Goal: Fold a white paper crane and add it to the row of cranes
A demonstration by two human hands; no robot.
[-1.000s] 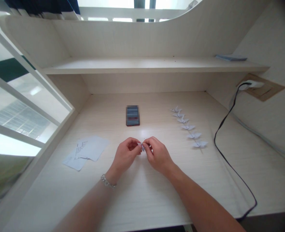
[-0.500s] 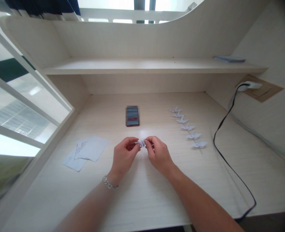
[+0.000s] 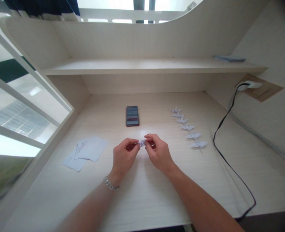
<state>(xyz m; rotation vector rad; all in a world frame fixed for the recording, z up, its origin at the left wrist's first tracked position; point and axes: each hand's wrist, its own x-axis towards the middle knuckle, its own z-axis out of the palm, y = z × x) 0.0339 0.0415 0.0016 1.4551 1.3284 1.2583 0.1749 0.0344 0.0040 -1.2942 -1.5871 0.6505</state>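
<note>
Between my fingertips is a small folded white paper piece (image 3: 142, 143), much like the paper cranes on the desk. My left hand (image 3: 126, 154), with a silver chain bracelet (image 3: 110, 183) at its wrist, pinches the piece's left side between thumb and index finger. At the right side, my right hand (image 3: 158, 153) pinches it with thumb and fingertips. Both hands are just above the desk, and the fingers hide part of the folds. Off to the right, several white folded paper cranes (image 3: 187, 127) stand in a slanting row.
White paper sheets (image 3: 94, 149) with some writing lie overlapping at the left. A dark phone-like device (image 3: 132, 116) with a blurred face lies beyond my hands. A black cable (image 3: 226, 154) runs from a wall socket (image 3: 263, 88) down the right side. A shelf (image 3: 144, 64) spans the back.
My right fingers have shifted slightly upward on the paper piece, and the right index finger is lifted a little more. The left hand has barely moved; the desk items are unchanged.
</note>
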